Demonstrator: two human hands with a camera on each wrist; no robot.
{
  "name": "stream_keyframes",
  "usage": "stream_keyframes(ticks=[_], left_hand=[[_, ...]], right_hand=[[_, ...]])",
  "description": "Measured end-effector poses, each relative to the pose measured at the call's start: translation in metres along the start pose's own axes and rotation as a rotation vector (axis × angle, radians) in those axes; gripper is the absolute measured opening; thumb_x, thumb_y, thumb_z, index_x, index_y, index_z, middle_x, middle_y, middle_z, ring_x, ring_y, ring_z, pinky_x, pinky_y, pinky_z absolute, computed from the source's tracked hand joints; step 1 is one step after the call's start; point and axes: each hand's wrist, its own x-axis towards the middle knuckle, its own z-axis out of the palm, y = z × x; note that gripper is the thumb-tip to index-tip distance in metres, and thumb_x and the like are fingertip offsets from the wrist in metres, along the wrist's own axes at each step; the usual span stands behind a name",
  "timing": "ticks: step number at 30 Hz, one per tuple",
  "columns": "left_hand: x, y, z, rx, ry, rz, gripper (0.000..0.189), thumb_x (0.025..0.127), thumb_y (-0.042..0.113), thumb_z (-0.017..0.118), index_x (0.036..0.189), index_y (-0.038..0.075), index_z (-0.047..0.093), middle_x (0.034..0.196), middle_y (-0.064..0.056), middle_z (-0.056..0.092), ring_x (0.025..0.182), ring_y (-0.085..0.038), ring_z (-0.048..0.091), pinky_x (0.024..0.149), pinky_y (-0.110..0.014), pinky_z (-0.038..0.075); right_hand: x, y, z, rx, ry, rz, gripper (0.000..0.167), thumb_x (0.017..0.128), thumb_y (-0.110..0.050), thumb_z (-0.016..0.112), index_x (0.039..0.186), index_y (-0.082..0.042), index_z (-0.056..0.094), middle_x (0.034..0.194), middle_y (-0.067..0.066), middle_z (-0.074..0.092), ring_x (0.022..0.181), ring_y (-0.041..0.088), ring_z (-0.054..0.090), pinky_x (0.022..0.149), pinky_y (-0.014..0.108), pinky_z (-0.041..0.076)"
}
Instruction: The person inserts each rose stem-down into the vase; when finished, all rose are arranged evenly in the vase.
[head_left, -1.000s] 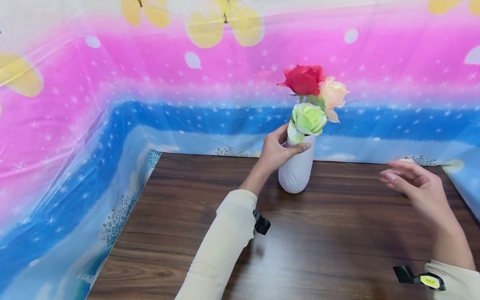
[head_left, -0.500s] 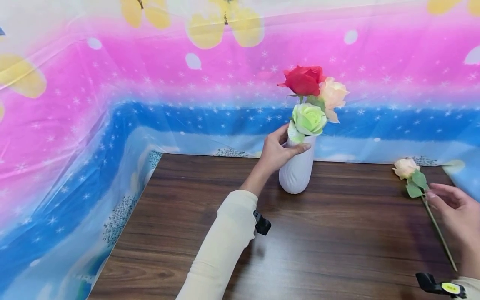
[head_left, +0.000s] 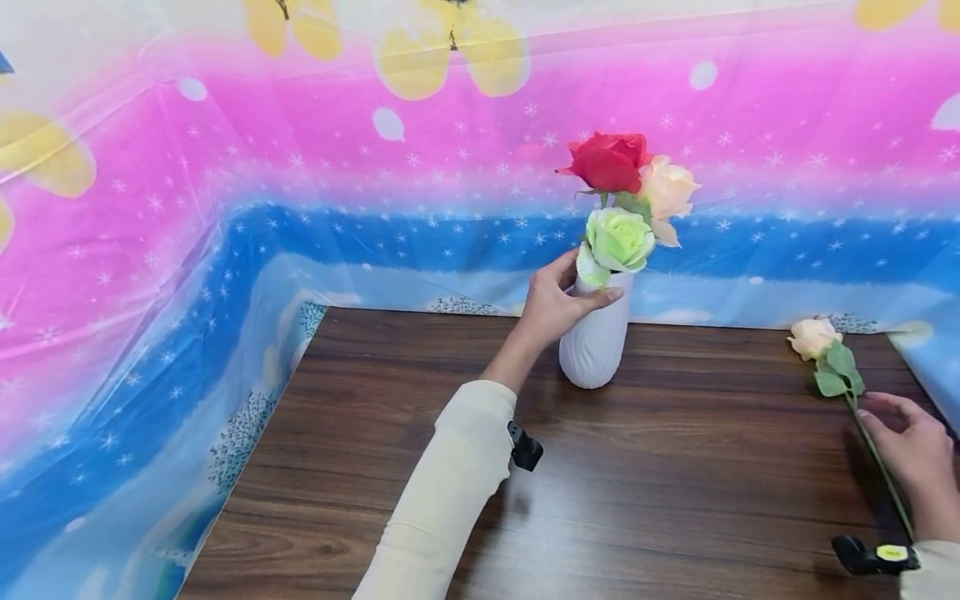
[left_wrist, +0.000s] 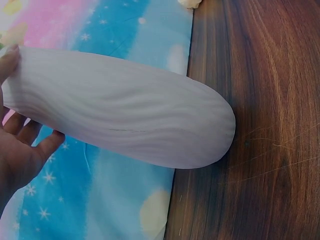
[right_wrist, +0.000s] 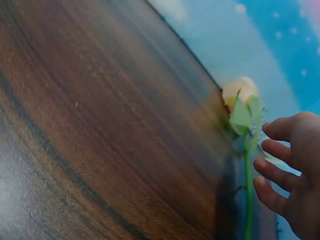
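My left hand [head_left: 553, 302] grips the neck of a white vase [head_left: 592, 346] with wavy ridges, thumb across its front. It stands upright near the table's back edge; in the left wrist view the ridged vase [left_wrist: 130, 110] fills the middle. A red rose [head_left: 609, 162], a pale green rose [head_left: 619, 239] and a peach rose [head_left: 667, 190] rise from its mouth. At the right lies another peach rose [head_left: 816, 339] with green leaves and a long stem. My right hand [head_left: 911, 446] is beside that stem, just below the leaves; in the right wrist view its fingers [right_wrist: 280, 172] are spread and loosely bent.
The dark wooden table [head_left: 420, 417] ends at the back against a pink and blue printed cloth [head_left: 337, 167], which also hangs along the left side. A small black camera [head_left: 525, 446] sits on the left sleeve, another camera [head_left: 862, 557] on the right wrist.
My right hand has drawn back right and down from above the lying rose, uncovering its bloom and leaves, and slid lower along the stem. The left hand and vase have stayed put.
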Motion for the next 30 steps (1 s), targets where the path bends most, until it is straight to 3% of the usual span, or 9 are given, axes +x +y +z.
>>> stream_keyframes(ticks=[5,10,16,18,20,22,25,27,30], left_hand=[[0.001,0.0,0.0,0.002,0.0,-0.005,0.074,0.082,0.02,0.086,0.148,0.014,0.053,0.143,-0.008,0.064,0.131,-0.024,0.064,0.107,-0.036,0.054],[0.0,0.001,0.0,-0.002,0.001,-0.01,0.073,0.082,0.02,0.086,0.148,0.015,0.054,0.142,-0.008,0.064,0.13,-0.023,0.064,0.107,-0.036,0.054],[-0.001,0.001,0.0,-0.005,-0.001,-0.008,0.074,0.083,0.02,0.086,0.149,0.015,0.053,0.143,-0.008,0.064,0.13,-0.023,0.064,0.107,-0.036,0.054],[-0.001,0.001,0.0,-0.006,-0.002,-0.008,0.074,0.083,0.02,0.086,0.149,0.015,0.053,0.143,-0.008,0.064,0.13,-0.023,0.064,0.106,-0.036,0.055],[-0.001,0.002,0.001,-0.008,-0.002,-0.01,0.075,0.083,0.019,0.086,0.149,0.015,0.052,0.142,-0.008,0.064,0.13,-0.023,0.064,0.106,-0.036,0.055],[-0.001,0.002,0.0,-0.013,-0.003,-0.012,0.075,0.083,0.019,0.086,0.149,0.015,0.052,0.142,-0.008,0.064,0.13,-0.024,0.065,0.105,-0.036,0.055],[-0.001,0.001,0.001,-0.011,-0.004,-0.012,0.075,0.083,0.02,0.086,0.149,0.015,0.052,0.142,-0.008,0.064,0.13,-0.023,0.065,0.105,-0.036,0.055],[-0.001,0.001,0.001,-0.01,-0.003,-0.009,0.074,0.083,0.02,0.086,0.149,0.015,0.053,0.142,-0.008,0.064,0.13,-0.023,0.064,0.106,-0.036,0.055],[-0.001,0.001,0.001,-0.004,-0.004,-0.003,0.073,0.083,0.019,0.085,0.148,0.015,0.053,0.142,-0.008,0.064,0.13,-0.023,0.064,0.106,-0.036,0.055]], right_hand=[[0.007,0.007,0.011,0.012,-0.029,0.032,0.048,0.103,-0.012,0.05,0.145,0.01,0.043,0.143,0.038,0.047,0.131,0.055,0.04,0.103,0.066,0.033],[0.012,0.01,0.019,-0.002,-0.019,0.083,0.048,0.103,-0.012,0.048,0.146,0.009,0.042,0.145,0.037,0.047,0.132,0.054,0.039,0.114,0.066,0.026],[0.011,0.014,0.025,0.02,0.04,0.14,0.044,0.102,-0.009,0.05,0.142,0.008,0.049,0.139,0.033,0.054,0.123,0.048,0.049,0.112,0.061,0.031],[0.012,0.015,0.025,0.012,0.042,0.144,0.043,0.102,-0.009,0.051,0.142,0.008,0.05,0.138,0.033,0.055,0.115,0.047,0.052,0.109,0.06,0.033],[0.013,0.015,0.024,-0.009,0.037,0.149,0.043,0.101,-0.009,0.053,0.141,0.007,0.051,0.137,0.032,0.057,0.095,0.034,0.057,0.101,0.056,0.039],[0.015,0.016,0.022,-0.014,0.031,0.147,0.043,0.101,-0.01,0.055,0.14,0.007,0.052,0.134,0.032,0.059,0.088,0.03,0.056,0.098,0.055,0.039],[0.016,0.017,0.019,-0.035,-0.005,0.142,0.043,0.101,-0.015,0.057,0.137,0.008,0.054,0.128,0.033,0.061,0.089,0.034,0.056,0.099,0.057,0.036],[0.016,0.017,0.017,-0.054,-0.036,0.126,0.044,0.101,-0.018,0.058,0.134,0.01,0.054,0.123,0.036,0.061,0.102,0.047,0.053,0.1,0.062,0.034],[0.018,0.016,0.015,-0.117,-0.085,0.107,0.047,0.102,-0.024,0.059,0.132,0.011,0.054,0.115,0.036,0.061,0.103,0.05,0.052,0.09,0.061,0.038]])
